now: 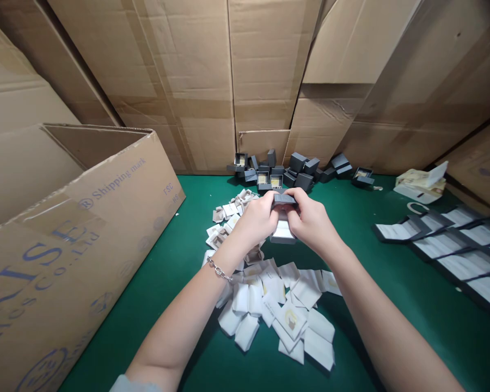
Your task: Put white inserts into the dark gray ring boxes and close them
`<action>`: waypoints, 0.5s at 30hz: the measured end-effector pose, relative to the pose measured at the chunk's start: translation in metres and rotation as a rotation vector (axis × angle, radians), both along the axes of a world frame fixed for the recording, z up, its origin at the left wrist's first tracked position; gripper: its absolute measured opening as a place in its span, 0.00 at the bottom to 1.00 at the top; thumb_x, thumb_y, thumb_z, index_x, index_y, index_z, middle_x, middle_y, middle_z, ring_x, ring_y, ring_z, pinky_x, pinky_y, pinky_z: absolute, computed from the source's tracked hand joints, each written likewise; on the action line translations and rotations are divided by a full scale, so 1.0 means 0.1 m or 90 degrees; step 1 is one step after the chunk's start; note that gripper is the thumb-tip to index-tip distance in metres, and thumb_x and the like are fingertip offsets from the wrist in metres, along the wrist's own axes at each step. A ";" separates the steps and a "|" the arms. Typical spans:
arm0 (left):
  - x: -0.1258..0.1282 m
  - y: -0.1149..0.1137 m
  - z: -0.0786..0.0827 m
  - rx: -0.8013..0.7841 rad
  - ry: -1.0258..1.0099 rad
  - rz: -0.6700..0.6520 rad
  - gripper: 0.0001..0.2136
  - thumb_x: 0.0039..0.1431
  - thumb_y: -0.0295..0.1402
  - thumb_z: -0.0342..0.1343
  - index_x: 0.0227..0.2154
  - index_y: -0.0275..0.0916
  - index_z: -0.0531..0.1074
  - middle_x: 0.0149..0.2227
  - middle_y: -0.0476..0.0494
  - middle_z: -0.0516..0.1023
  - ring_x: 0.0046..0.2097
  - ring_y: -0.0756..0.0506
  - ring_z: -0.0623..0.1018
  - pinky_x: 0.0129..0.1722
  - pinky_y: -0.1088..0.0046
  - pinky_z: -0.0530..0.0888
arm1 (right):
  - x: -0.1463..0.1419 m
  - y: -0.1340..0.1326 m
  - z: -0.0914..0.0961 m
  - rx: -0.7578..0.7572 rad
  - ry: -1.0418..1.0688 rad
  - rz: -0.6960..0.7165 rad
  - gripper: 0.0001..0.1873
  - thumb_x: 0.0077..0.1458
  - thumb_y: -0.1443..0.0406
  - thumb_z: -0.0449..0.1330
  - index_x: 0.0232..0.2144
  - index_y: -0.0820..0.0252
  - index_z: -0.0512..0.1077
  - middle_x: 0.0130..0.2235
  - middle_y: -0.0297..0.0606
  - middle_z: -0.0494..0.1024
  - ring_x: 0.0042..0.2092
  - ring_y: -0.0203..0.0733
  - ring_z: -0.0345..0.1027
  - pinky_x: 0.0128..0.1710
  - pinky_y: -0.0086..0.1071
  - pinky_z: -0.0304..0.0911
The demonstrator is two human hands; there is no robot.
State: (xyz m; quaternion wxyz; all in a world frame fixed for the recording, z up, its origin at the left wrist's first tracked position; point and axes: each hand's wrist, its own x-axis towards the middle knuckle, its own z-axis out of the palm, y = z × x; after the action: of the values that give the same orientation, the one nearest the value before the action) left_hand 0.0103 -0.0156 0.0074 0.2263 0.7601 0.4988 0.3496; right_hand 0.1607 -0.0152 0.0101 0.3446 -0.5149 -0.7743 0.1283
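Observation:
In the middle of the head view, a small black box (283,238) with a white inside is held between both my hands. Its dark upper part (285,199) is pinched between my fingertips, and the white inside faces me. My left hand (260,216) is closed on its left side, my right hand (311,218) on its right. Some fingertips are hidden behind the box. Just below the hands lie folded white leaflets (273,288), loosely piled, some with a yellow print. Small white card inserts (231,209) are heaped left of my left hand.
Several small black boxes (298,162), some open, lie along the back of the green table (351,218). At right, black boxes with white insides (473,267) sit in rows, near a paper stack (420,185). A large cardboard carton (85,234) stands left; cardboard (200,81) walls the back.

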 end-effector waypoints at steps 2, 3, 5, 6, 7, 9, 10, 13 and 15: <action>0.01 -0.01 -0.01 0.005 0.017 0.015 0.13 0.57 0.28 0.44 0.43 0.38 0.69 0.35 0.41 0.76 0.35 0.42 0.74 0.33 0.69 0.67 | -0.01 -0.01 -0.01 -0.007 -0.012 -0.032 0.14 0.50 0.68 0.50 0.39 0.55 0.68 0.32 0.39 0.77 0.29 0.44 0.68 0.28 0.32 0.59; 0.01 -0.01 -0.01 0.010 0.022 0.021 0.13 0.57 0.28 0.44 0.43 0.38 0.70 0.35 0.41 0.76 0.34 0.42 0.74 0.33 0.69 0.67 | -0.01 -0.01 -0.01 -0.009 -0.016 -0.043 0.13 0.50 0.68 0.50 0.39 0.55 0.67 0.32 0.38 0.77 0.29 0.44 0.68 0.27 0.32 0.58; 0.02 -0.02 0.00 0.010 0.028 0.034 0.13 0.57 0.29 0.44 0.43 0.39 0.70 0.35 0.41 0.77 0.34 0.42 0.74 0.33 0.70 0.67 | -0.01 -0.01 -0.01 -0.014 -0.020 -0.051 0.13 0.49 0.68 0.50 0.39 0.55 0.67 0.30 0.37 0.76 0.28 0.43 0.67 0.26 0.31 0.56; 0.02 -0.03 0.01 -0.001 0.033 0.039 0.14 0.57 0.29 0.44 0.43 0.39 0.70 0.35 0.41 0.77 0.34 0.42 0.74 0.33 0.70 0.68 | 0.00 0.00 -0.01 -0.024 -0.021 -0.048 0.13 0.49 0.69 0.50 0.39 0.55 0.67 0.30 0.37 0.75 0.28 0.43 0.66 0.26 0.31 0.56; 0.02 -0.03 0.02 -0.020 0.042 0.042 0.15 0.57 0.29 0.43 0.44 0.39 0.70 0.35 0.41 0.77 0.35 0.42 0.75 0.33 0.70 0.68 | 0.00 0.00 -0.01 -0.039 -0.019 -0.041 0.13 0.49 0.69 0.49 0.39 0.55 0.66 0.30 0.37 0.75 0.28 0.42 0.66 0.26 0.30 0.55; 0.01 -0.04 0.05 -0.069 0.073 0.034 0.17 0.58 0.30 0.42 0.48 0.40 0.69 0.37 0.41 0.78 0.36 0.42 0.76 0.34 0.69 0.69 | 0.02 0.01 0.00 -0.080 -0.017 -0.011 0.13 0.49 0.69 0.49 0.38 0.56 0.66 0.30 0.37 0.75 0.28 0.41 0.66 0.27 0.30 0.56; -0.01 -0.04 0.07 -0.090 0.091 0.020 0.19 0.58 0.31 0.42 0.51 0.40 0.68 0.39 0.41 0.78 0.38 0.42 0.76 0.35 0.69 0.70 | 0.03 0.02 0.01 -0.103 -0.022 0.007 0.12 0.49 0.69 0.49 0.37 0.56 0.66 0.31 0.37 0.75 0.28 0.41 0.66 0.27 0.29 0.56; -0.08 -0.05 0.11 -0.132 0.143 -0.048 0.23 0.60 0.37 0.43 0.58 0.40 0.61 0.52 0.39 0.74 0.47 0.40 0.75 0.43 0.67 0.70 | 0.11 0.06 0.01 -0.183 -0.082 0.039 0.08 0.49 0.68 0.49 0.34 0.56 0.66 0.30 0.36 0.75 0.29 0.40 0.65 0.27 0.29 0.56; -0.15 -0.05 0.13 -0.170 0.181 -0.090 0.27 0.60 0.41 0.44 0.61 0.39 0.57 0.60 0.38 0.66 0.54 0.39 0.72 0.48 0.66 0.69 | 0.22 0.12 -0.01 -0.242 -0.146 0.029 0.09 0.48 0.69 0.50 0.33 0.56 0.66 0.31 0.37 0.75 0.30 0.40 0.66 0.27 0.28 0.55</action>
State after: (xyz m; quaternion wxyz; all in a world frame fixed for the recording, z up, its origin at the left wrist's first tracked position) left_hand -0.0044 -0.0211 0.0204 0.2764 0.7980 0.5133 0.1526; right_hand 0.1825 -0.0036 0.0093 0.1480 -0.5644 -0.7817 0.2204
